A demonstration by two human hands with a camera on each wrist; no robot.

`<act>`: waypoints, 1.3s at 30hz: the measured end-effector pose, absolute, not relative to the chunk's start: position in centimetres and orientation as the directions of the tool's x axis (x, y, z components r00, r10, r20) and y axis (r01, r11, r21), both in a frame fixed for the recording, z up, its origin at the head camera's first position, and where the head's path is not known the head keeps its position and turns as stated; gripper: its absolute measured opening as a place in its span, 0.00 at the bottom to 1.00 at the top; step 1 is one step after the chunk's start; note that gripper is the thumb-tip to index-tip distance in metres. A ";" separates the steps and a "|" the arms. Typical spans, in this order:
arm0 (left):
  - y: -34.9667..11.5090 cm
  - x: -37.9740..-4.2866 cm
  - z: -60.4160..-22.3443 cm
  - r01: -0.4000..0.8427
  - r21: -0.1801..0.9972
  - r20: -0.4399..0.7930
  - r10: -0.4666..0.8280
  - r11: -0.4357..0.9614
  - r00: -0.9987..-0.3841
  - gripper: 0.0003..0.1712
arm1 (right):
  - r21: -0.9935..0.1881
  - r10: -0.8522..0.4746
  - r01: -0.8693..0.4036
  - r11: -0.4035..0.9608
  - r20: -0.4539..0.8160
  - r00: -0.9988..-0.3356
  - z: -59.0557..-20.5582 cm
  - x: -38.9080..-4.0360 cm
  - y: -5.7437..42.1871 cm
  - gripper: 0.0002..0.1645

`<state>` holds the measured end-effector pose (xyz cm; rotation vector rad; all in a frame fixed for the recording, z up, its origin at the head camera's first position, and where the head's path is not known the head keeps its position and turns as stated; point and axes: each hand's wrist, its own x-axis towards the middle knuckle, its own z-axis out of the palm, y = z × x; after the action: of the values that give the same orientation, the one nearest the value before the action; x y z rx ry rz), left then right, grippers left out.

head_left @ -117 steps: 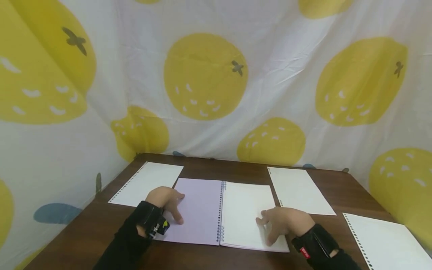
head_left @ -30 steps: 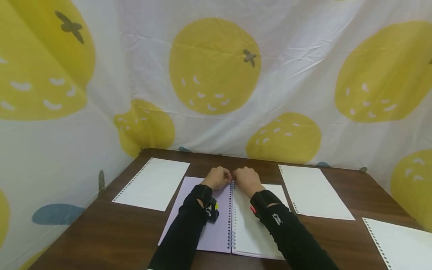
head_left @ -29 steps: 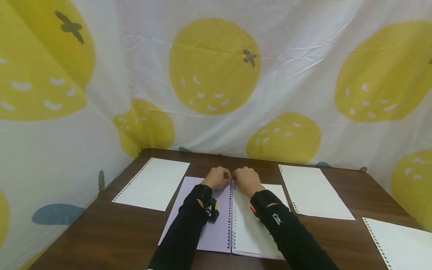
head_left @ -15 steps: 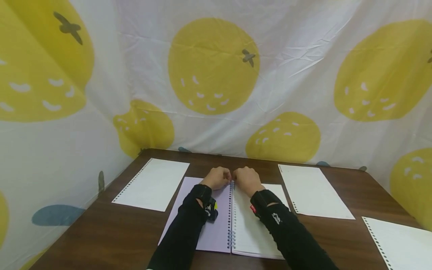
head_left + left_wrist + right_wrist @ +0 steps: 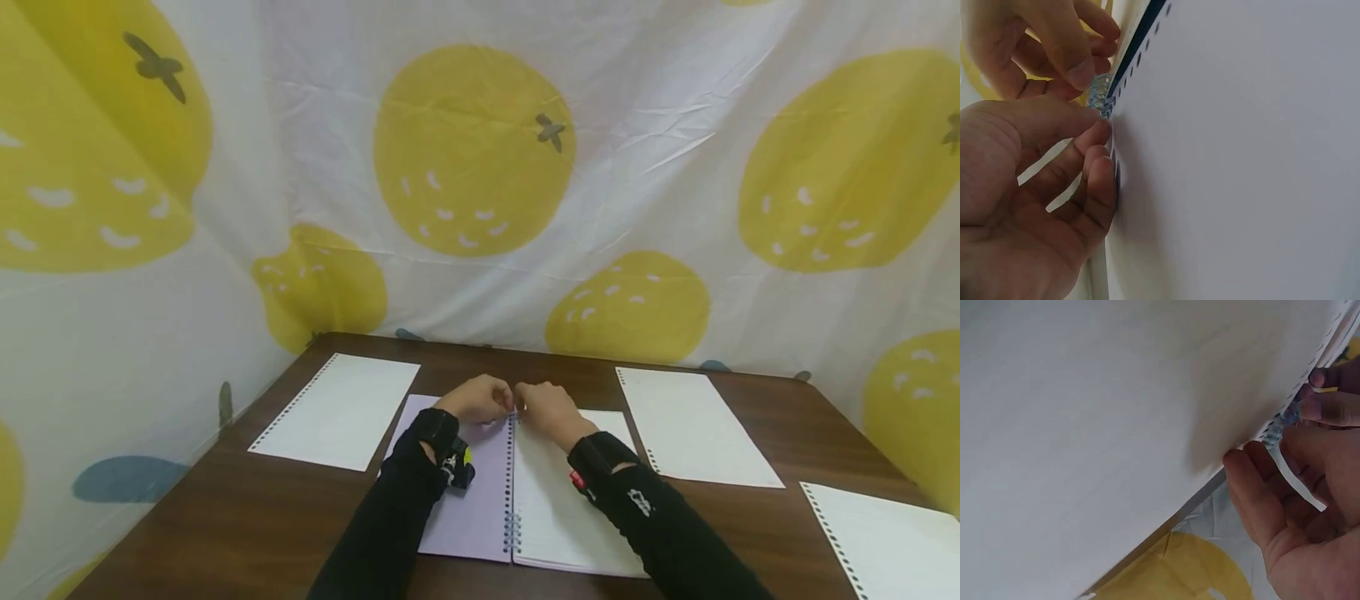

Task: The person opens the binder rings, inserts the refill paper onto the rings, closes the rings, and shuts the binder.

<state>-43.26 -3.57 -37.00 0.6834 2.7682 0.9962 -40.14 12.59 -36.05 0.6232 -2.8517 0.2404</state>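
An open notebook lies before me in the head view, its lilac cover (image 5: 476, 504) on the left and white pages (image 5: 558, 521) on the right. My left hand (image 5: 480, 400) and right hand (image 5: 549, 412) meet at the top end of its spine. In the left wrist view, my left thumb and index finger pinch a clear plastic binding ring strip (image 5: 1100, 94). Beside them, my right thumb and fingers also grip the strip, close to the row of page holes. A second clear ring strip (image 5: 513, 532) sits at the spine's lower end.
Loose punched sheets lie on the dark wooden table (image 5: 187, 517): one sheet (image 5: 337, 408) at the left, one sheet (image 5: 697, 425) behind on the right, and another sheet (image 5: 900, 542) at the right. A lemon-print curtain (image 5: 637, 192) hangs behind the table.
Both hands have moved from the notebook's outer parts to the top of the spine. Over the last half second the wrists have spread slightly apart while the fingertips stay at the rings.
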 end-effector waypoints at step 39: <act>-3.7 -42.8 -36.8 0.340 0.630 0.043 0.405 0.698 -0.913 0.02 | -0.223 -0.421 -0.470 0.854 0.235 -0.876 -35.6 -40.0 12.8 0.06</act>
<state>-42.75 -3.70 -36.76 0.6165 2.8030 1.0098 -39.96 12.77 -35.61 0.6912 -2.8524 0.4094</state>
